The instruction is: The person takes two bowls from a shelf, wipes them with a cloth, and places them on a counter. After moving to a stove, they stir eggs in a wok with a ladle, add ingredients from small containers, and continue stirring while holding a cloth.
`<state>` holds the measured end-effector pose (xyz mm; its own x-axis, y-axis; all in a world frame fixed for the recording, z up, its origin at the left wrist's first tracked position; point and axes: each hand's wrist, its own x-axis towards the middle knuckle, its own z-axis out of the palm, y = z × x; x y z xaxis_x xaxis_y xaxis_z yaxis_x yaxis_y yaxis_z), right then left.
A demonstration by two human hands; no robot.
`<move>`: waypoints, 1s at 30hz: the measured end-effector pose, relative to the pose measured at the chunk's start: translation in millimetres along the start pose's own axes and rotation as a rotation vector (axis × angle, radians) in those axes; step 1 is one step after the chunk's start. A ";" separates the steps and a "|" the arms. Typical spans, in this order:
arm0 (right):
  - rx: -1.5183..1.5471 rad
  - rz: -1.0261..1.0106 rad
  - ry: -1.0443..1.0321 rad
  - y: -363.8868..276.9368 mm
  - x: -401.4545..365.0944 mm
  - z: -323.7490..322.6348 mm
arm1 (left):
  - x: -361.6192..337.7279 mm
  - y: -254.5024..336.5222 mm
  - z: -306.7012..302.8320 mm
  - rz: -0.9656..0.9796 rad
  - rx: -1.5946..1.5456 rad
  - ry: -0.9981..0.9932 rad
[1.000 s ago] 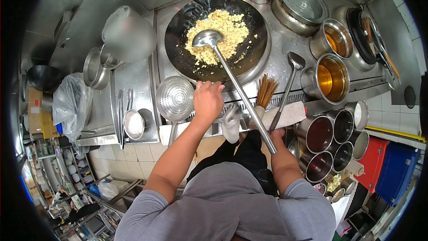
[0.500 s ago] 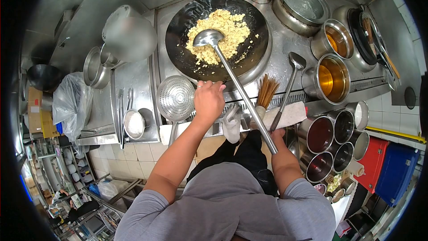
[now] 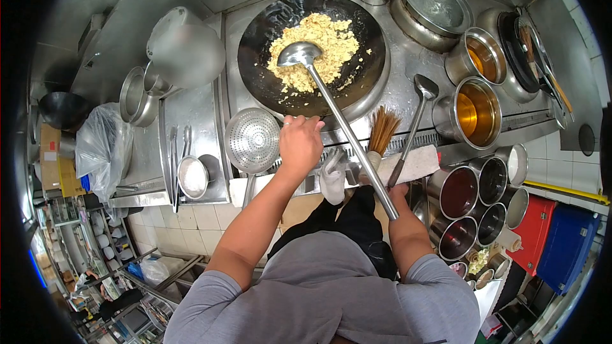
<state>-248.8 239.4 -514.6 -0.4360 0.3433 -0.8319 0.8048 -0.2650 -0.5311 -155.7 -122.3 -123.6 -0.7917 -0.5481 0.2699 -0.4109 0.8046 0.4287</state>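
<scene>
A black wok [image 3: 255, 57] sits on the burner with crumbled scrambled egg [image 3: 325, 35] in it. A long-handled steel ladle [image 3: 341, 114] rests its bowl, rounded side up, on the egg; its handle slopes toward my body. At the wok's near edge, my left hand [image 3: 301, 145] is closed with its fingers curled over the rim; the exact grip is hidden. My right hand [image 3: 399, 190] is at the counter edge, close to the ladle's handle end and the spatula [image 3: 414, 108] handle; its fingers are mostly hidden. A perforated skimmer [image 3: 252, 140] lies left of my left hand.
A bamboo brush [image 3: 384, 129] and folded towel [image 3: 408, 164] lie along the front edge. Pots of amber liquid [image 3: 477, 113] stand right, with several dark-sauce containers [image 3: 454, 192] below. A small white bowl [image 3: 192, 177] is left. A water-filled pan [image 3: 437, 3] stands at the back.
Almost nothing differs. The whole view has shifted very slightly; the hands, ladle and egg hold their places.
</scene>
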 end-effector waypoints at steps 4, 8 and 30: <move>-0.009 0.094 0.060 -19.4 -33.2 4.4 | -0.3 -0.1 0.6 -0.003 -0.015 0.016; -0.060 0.030 0.012 -19.8 -36.0 4.3 | 0.1 0.4 -0.5 0.001 -0.001 0.006; -0.765 -0.420 -1.328 -204.2 -368.8 -31.7 | 5.4 -14.1 -1.7 0.099 -0.103 -0.070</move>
<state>-239.6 195.5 -94.2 -0.3666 -0.8337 -0.4130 0.3670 0.2783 -0.8876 -153.4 -137.1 -126.7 -0.8569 -0.4473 0.2560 -0.2838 0.8242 0.4901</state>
